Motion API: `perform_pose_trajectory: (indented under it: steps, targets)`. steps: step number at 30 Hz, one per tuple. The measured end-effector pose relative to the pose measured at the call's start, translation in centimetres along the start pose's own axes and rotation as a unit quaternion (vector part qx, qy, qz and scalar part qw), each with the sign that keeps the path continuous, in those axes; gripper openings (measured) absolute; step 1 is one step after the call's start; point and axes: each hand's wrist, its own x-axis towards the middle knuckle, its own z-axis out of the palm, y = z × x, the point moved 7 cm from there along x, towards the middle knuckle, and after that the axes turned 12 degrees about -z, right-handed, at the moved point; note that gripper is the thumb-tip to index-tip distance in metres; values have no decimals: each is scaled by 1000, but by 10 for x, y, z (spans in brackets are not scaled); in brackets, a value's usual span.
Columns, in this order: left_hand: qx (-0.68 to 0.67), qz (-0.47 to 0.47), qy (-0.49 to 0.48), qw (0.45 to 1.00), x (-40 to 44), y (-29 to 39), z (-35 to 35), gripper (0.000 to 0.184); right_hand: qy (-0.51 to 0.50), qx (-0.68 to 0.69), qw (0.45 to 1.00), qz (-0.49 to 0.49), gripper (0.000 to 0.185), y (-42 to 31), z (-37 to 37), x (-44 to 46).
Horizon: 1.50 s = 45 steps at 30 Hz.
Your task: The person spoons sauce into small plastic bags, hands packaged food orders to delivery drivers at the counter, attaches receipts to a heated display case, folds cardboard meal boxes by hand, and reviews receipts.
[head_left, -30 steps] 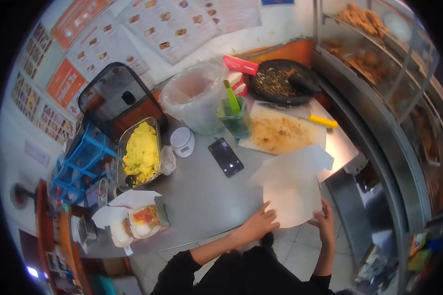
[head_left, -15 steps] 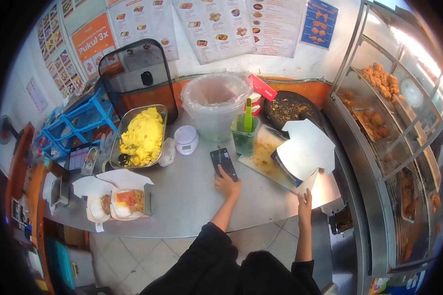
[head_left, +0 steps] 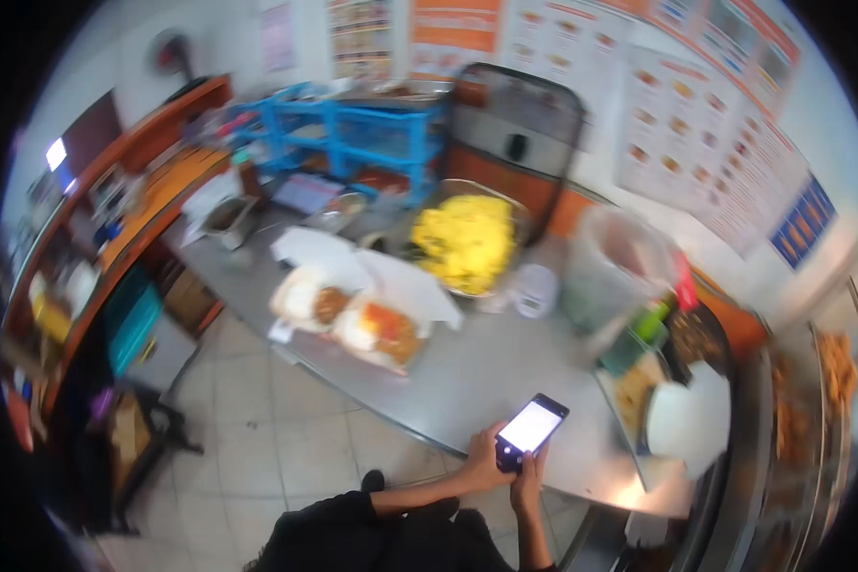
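Note:
A black smartphone (head_left: 532, 426) with a bright, washed-out screen is held upright in front of me, near the counter's front edge. My left hand (head_left: 484, 463) grips its left side with the fingers closed around it. At the phone's lower right corner, my right hand (head_left: 528, 484) is closed on it too. Farther left on the counter stand two open white takeaway boxes. One box (head_left: 302, 294) has white rice and a brown piece of food; the other (head_left: 379, 332) contains white rice, something red and browned food. Motion blurs the finer details.
Behind the boxes is a metal tray of yellow rice (head_left: 467, 243) beside a small white scale (head_left: 535, 290). A plastic-lined bucket (head_left: 612, 267), green container (head_left: 623, 353) and white open box (head_left: 688, 419) stand to the right. A fried-chicken display cabinet (head_left: 834, 458) borders that side.
My view has turned left. My left hand has picked the phone up from the counter, and my right hand has come from beside the white box onto it. The screen now shows bright.

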Motion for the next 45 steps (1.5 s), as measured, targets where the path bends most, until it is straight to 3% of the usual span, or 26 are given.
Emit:
perform_pose_trajectory:
  steps: [1, 5, 7, 8, 12, 14, 16, 18, 20, 21, 23, 25, 26, 28, 29, 31, 33, 34, 35, 37, 39, 40, 41, 43, 44, 45]
  targets:
    - [-3, -6, -22, 1000, -8, -17, -14, 88, -34, 33, 999, -9, 55, 10, 16, -7]
    - [-99, 27, 150, 983, -68, -6, -137, 90, -163, 29, 982, 91, 59, 6, 131, -26]
    - [-108, 60, 232, 965, -89, -3, -204, 92, -244, -34, 969, 32, 61, 29, 190, -30]
    - [-122, 25, 219, 968, -98, 2, -236, 93, -259, 18, 966, -6, 60, 14, 233, -28]
    - [-117, 70, 322, 937, -110, -47, -366, 91, -315, -34, 948, -39, 55, 43, 369, -16]
    - [-186, 57, 313, 930, -106, -76, -435, 85, -290, 37, 940, 178, 48, 41, 449, -14]
    - [-258, 46, 301, 917, -94, -97, -493, 80, -267, 42, 937, 222, 46, 66, 516, 1]
    - [-365, 15, 213, 906, -68, -117, -540, 72, -244, 50, 932, 262, 43, 96, 574, 22]
    - [-323, 0, 213, 922, -22, -147, -579, 73, -261, -33, 955, 138, 25, 112, 612, 59]
    - [-282, -15, 210, 936, 2, -155, -591, 73, -230, 0, 971, 61, 30, 123, 625, 78]
    - [-298, -68, 149, 940, 50, -153, -611, 74, -164, -139, 973, -81, 32, 151, 637, 128]
    - [-334, -53, 94, 936, 103, -162, -618, 79, -85, -236, 960, -124, 35, 173, 635, 163]
    - [-343, -62, 88, 933, 127, -170, -617, 82, -50, -316, 945, -73, 41, 166, 631, 170]
    - [-352, -74, 77, 930, 165, -177, -614, 85, -47, -449, 882, -134, 47, 204, 621, 205]
    - [-347, -87, 46, 933, 180, -181, -607, 87, -72, -470, 880, -10, 48, 191, 624, 206]
    - [-345, -103, 11, 933, 192, -192, -604, 90, -71, -588, 805, -24, 55, 209, 615, 227]
    - [-314, -173, -96, 929, 188, -191, -602, 87, -92, -636, 766, -11, 75, 213, 623, 230]
    - [-252, -159, -139, 944, 175, -183, -608, 83, -131, -632, 763, 30, 99, 223, 623, 231]
    - [-187, -144, -179, 955, 160, -172, -624, 80, -151, -687, 710, -5, 109, 224, 624, 233]
    - [-143, -56, -290, 945, 143, -204, -615, 66, -154, -652, 743, -8, 108, 210, 630, 235]
    - [-72, -44, -392, 916, 123, -218, -626, 53, -138, -644, 749, -65, 98, 205, 635, 234]
    - [-81, -51, -378, 921, 118, -209, -649, 53, -129, -625, 761, -113, 98, 207, 638, 228]
    - [-98, -51, -416, 903, 105, -182, -672, 49, -89, -671, 735, -45, 95, 201, 644, 220]
    - [-116, -45, -447, 886, 93, -151, -716, 46, -38, -648, 760, -15, 77, 179, 661, 198]
    - [-126, -25, -452, 883, 90, -141, -736, 45, -29, -550, 828, 104, 62, 168, 674, 183]
    - [-136, -6, -459, 878, 87, -133, -755, 45, -2, -406, 914, 24, 52, 206, 639, 177]
